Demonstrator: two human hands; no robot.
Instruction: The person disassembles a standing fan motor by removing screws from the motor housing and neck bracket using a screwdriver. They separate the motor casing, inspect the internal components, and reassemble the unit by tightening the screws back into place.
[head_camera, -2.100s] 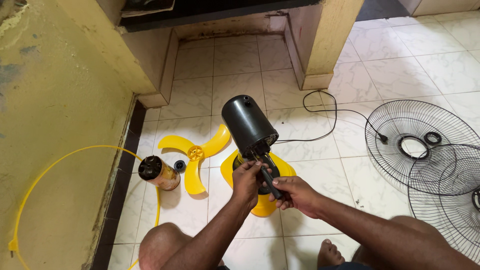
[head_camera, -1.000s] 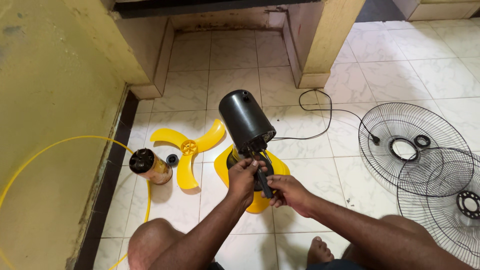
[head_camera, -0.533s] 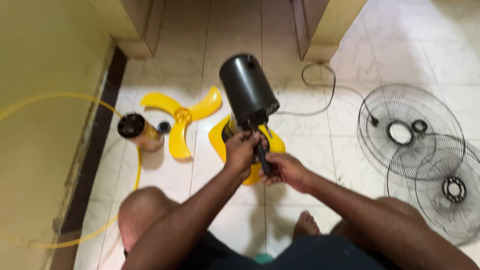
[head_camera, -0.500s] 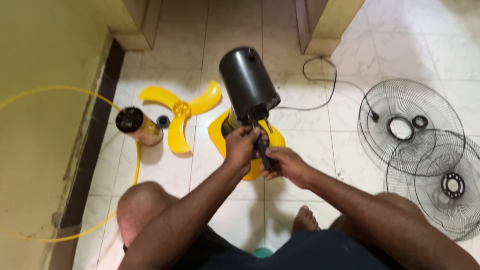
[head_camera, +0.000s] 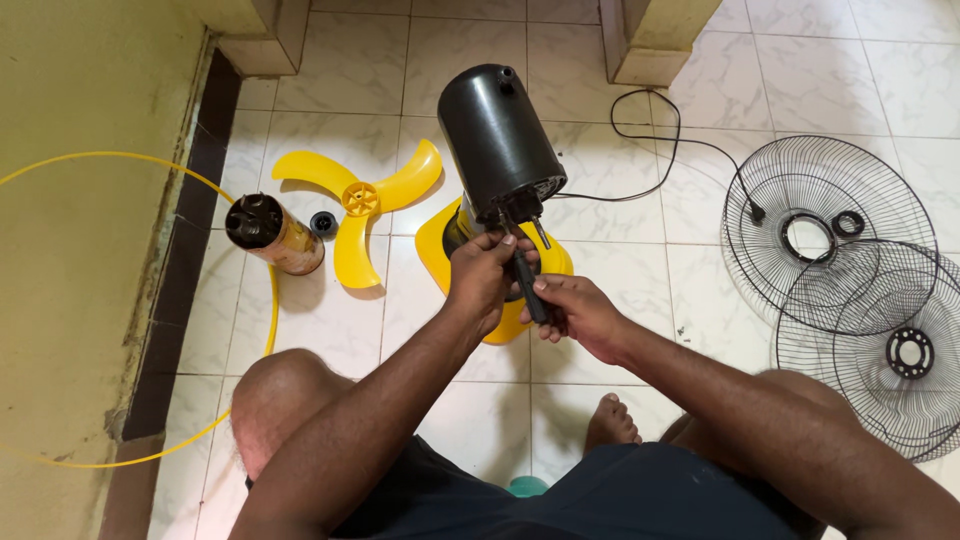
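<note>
I keep left hand (head_camera: 482, 278) clamped on fan motor (head_camera: 497, 140) — right hand (head_camera: 575, 315) gripping screwdriver (head_camera: 525, 280), tip kept square.

- A home's floor serves as a makeshift repair spot: glossy white marbled tiles (head_camera: 640, 190) meet a yellow-painted wall (head_camera: 80, 250) with a dark skirting strip (head_camera: 175, 300).
- Painted pillar bases (head_camera: 655, 40) rise at the far edge.
- A person sits barefoot on the tiles, a bare foot (head_camera: 612, 425) showing.
- Household fan parts lie around: yellow blade (head_camera: 355, 205), wire grilles (head_camera: 830, 225), black cord (head_camera: 650, 140).
</note>
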